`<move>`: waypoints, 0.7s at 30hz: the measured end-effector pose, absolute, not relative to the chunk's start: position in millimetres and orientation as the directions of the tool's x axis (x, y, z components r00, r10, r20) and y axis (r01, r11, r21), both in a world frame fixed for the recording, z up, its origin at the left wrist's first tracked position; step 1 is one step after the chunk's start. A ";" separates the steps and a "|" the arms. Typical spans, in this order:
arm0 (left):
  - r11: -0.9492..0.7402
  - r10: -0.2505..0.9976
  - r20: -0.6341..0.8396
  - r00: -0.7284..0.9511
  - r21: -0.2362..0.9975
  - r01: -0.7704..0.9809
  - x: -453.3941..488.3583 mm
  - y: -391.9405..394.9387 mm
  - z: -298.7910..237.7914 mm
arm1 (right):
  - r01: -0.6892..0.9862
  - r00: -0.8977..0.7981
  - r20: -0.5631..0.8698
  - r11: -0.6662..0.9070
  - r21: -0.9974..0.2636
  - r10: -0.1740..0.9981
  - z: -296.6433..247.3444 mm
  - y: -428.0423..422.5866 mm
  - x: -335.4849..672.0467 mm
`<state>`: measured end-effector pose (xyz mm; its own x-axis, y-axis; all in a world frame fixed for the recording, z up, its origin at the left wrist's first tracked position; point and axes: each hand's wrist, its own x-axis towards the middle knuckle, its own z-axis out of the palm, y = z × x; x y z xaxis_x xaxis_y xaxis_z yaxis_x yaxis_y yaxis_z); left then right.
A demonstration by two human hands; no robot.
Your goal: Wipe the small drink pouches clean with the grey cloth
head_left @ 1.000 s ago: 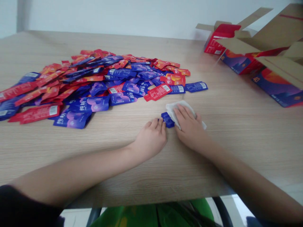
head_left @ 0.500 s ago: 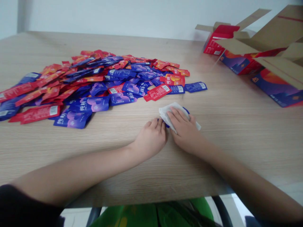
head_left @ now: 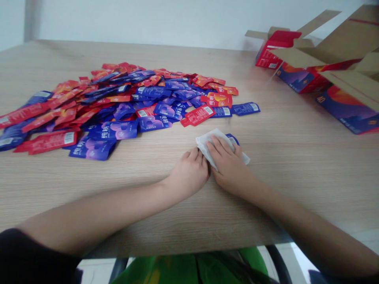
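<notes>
**Both hands on one blue sachet, wipe pressed flat over it**

My right hand point(head_left: 229, 167) lies palm down on a white wipe point(head_left: 203, 142), fingers point(head_left: 217, 148) stretched out and slightly apart, clamped on nothing. They only press the cloth flat against the surface point(head_left: 296, 173). Under the wipe sits a blue sachet point(head_left: 232, 139). Just its far corner shows, poking out past my fingertips. The sachet lies about midway along the surface, nearer the near edge than the far one.

My left hand point(head_left: 189, 173) rests right beside it, knuckles up and fingers together, their tips touching the wipe's left corner. I cannot tell whether they pinch the sachet's hidden end or merely bear down on it. As I read it, this hand is placed as a stop, so the slick packet stays put under the cloth's pressure.

The sachet lies apart from the pile of red and blue sachets point(head_left: 118, 98), which spreads from the left edge toward the middle, so the wipe touches nothing else. Opened cartons point(head_left: 299, 77) stand at the far right corner, flaps up, well apart from both hands.
</notes>
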<state>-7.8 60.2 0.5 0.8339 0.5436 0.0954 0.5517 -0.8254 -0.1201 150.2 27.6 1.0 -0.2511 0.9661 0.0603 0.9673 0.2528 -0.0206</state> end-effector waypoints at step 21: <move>-0.814 0.540 0.130 0.831 -0.169 0.555 -8.3 59.2 -2.5 | 0.998 -0.047 0.042 0.049 -0.046 0.998 -0.5 39.5 176.4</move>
